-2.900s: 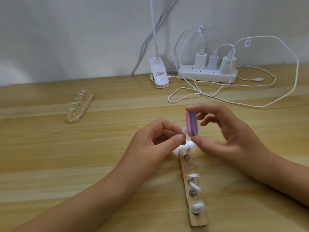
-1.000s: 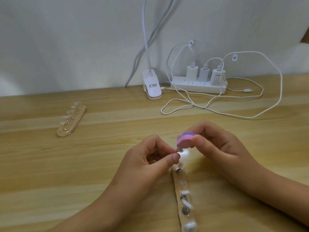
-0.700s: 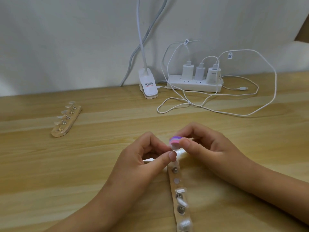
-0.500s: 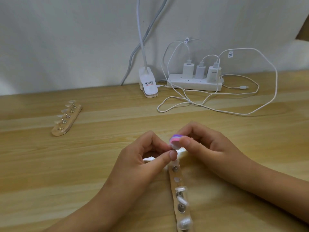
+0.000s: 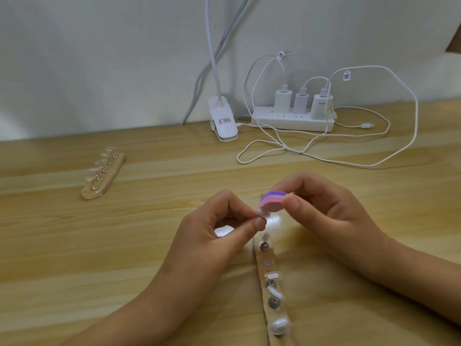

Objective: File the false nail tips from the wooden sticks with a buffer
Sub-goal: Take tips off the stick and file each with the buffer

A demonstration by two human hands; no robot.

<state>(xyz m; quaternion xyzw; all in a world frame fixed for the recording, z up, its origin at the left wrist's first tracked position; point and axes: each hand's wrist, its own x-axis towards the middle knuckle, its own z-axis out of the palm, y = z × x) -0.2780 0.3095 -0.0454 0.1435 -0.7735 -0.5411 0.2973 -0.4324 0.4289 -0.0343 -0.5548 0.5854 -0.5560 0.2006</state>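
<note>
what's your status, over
Left hand pinches nail tip. Right hand holds buffer against it. Stick below, nothing in the way.

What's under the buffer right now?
A clear nail tip, pinched by the left hand, meets the lower edge of the buffer. The contact spot itself is covered.

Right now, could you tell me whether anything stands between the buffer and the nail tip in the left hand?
Nothing visible does. The right hand pinches the buffer, whose lower edge appears to meet the nail tip pinched in the left hand.
</note>
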